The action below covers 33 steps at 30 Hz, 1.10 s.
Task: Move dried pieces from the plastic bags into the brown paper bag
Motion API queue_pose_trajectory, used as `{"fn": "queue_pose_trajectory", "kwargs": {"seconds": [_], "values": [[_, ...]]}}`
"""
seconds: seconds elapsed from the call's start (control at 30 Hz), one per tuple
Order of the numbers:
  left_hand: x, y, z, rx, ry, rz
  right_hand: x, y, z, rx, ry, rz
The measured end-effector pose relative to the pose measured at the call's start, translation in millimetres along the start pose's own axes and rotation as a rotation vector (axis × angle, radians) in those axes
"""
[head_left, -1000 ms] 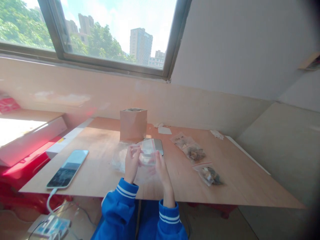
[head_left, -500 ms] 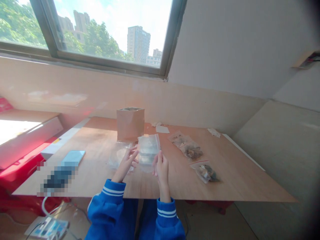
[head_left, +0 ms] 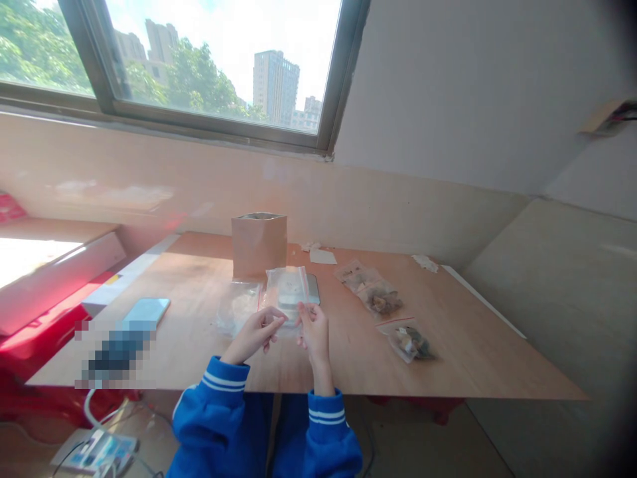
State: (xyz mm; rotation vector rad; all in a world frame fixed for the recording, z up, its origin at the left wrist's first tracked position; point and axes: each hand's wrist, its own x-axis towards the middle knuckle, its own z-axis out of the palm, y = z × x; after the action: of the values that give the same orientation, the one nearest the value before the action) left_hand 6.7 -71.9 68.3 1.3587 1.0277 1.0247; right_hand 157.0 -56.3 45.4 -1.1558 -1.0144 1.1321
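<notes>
A clear zip bag (head_left: 286, 284) with a red strip along its right side is in front of me. My right hand (head_left: 315, 328) pinches its right edge between thumb and fingers. On the bag's lower left side my left hand (head_left: 256, 332) is closed, thumb against curled forefinger. Whether bag film is between those fingertips I cannot tell. Partly covered by the bag, a flat grey device like a small scale (head_left: 313, 289) lies on the table. More clear zip bags (head_left: 239, 307) lie left of it, beside my left hand.
A brown paper pouch (head_left: 259, 247) stands open-topped behind the bags. Filled zip bags (head_left: 381, 299) lie to the right, one nearer bag (head_left: 412, 342) holding dark pieces. A phone-like device (head_left: 146, 311), partly blurred, lies left. White paper (head_left: 323, 257) rests near the wall.
The zip bag has shifted left, uncovering part of the grey device. My right hand moved left with it. My left hand's spread fingers have closed, and both hands are nearer each other.
</notes>
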Motion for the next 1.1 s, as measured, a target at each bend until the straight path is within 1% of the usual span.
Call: {"fn": "queue_pose_trajectory", "kwargs": {"seconds": [0.13,0.23,0.33,0.43,0.53,0.6,0.7,0.8,0.9,0.97,1.03,1.1], "values": [[-3,2,-7,0.07,-0.027,-0.042,0,0,1,0.006,-0.029,-0.007],[-5,0,-12,0.116,-0.048,-0.08,-1,0,2,0.011,-0.024,-0.007],[-6,-3,-19,0.163,-0.035,-0.092,1,0,-2,0.002,-0.017,-0.015],[-8,-5,-32,0.188,0.042,-0.074,5,0,-16,0.006,-0.035,-0.035],[-10,-6,-47,0.193,0.154,-0.076,9,-4,-35,0.026,0.029,-0.058],[-10,-6,-52,0.187,0.19,-0.082,9,-9,-43,0.063,0.069,-0.082],[-8,-7,-47,0.129,0.186,-0.087,7,-15,-41,0.116,0.053,-0.098],[-5,-6,-32,0.069,0.128,-0.087,4,-17,-28,0.111,0.007,-0.086],[-2,-4,-20,0.086,0.114,-0.061,3,-13,-16,0.077,-0.051,-0.072],[0,-3,-19,0.099,0.114,-0.024,4,-11,-13,0.053,-0.082,-0.065],[0,-2,-22,0.089,0.146,0.018,6,-8,-16,0.014,-0.099,-0.064],[-2,-1,-30,0.082,0.243,0.048,9,-6,-25,-0.068,-0.047,-0.107]]}}
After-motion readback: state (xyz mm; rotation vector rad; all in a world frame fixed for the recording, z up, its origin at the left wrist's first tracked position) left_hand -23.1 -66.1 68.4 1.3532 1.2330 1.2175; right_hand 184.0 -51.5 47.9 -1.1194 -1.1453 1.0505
